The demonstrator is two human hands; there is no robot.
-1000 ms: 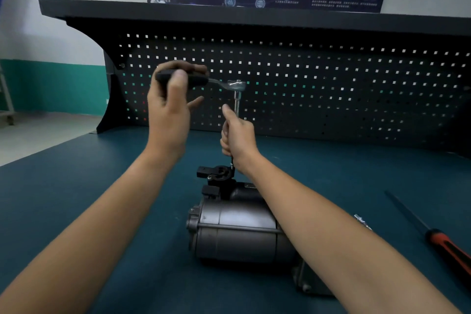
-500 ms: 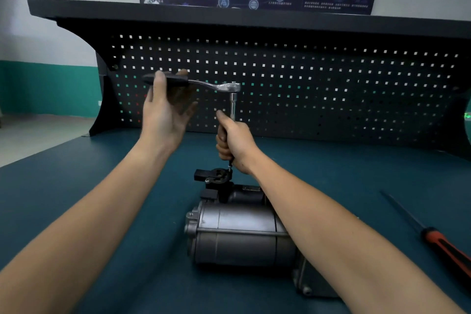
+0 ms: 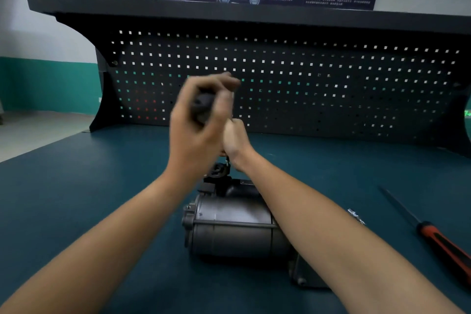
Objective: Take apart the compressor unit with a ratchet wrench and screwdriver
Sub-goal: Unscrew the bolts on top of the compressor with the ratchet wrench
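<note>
We hold the ratchet wrench (image 3: 201, 107) over the compressor unit (image 3: 229, 227).
The teal desk (image 3: 76, 211) stretches wide to the left. Our left grip (image 3: 198, 130), blurred, curls round the wrench's dark handle. Our right grip (image 3: 235, 143) closes on its shaft just beside. The grey unit lies sideways mid-desk, and the screwdriver (image 3: 438, 234) rests far right.

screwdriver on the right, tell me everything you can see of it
The screwdriver has a thin dark metal shaft and a red-and-black handle. It lies flat on the teal mat, right of the compressor, tip pointing away toward the pegboard, handle end cut off by the frame edge. Only the mat touches it; a small shiny part lies apart on its left.
</note>
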